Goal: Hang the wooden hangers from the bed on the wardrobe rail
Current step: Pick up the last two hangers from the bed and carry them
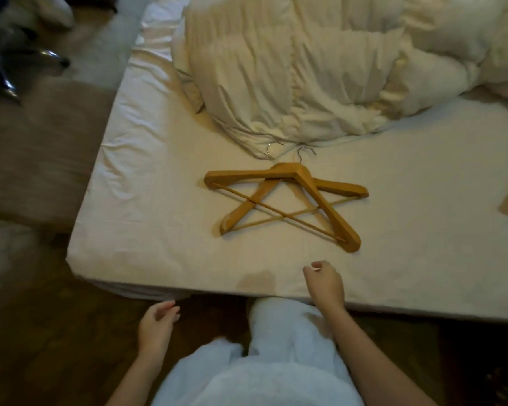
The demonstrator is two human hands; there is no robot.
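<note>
Two wooden hangers [285, 200] lie crossed on the bed [159, 230], mid-sheet, hooks pointing far toward the duvet [291, 83]. Our right hand [324, 284] is near them, loosely curled, holding nothing; left hand [157, 323] is off the near edge, half open, empty. Best we grab both where the necks overlap, so the bars don't snag.

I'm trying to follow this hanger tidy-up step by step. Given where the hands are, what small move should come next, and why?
Probably reach the right hand forward to the two crossed brown wooden hangers lying on the white bed sheet. That hand hovers empty just short of their near ends, while the left hand hangs empty beside the bed edge. Neither hanger is lifted yet.
</note>
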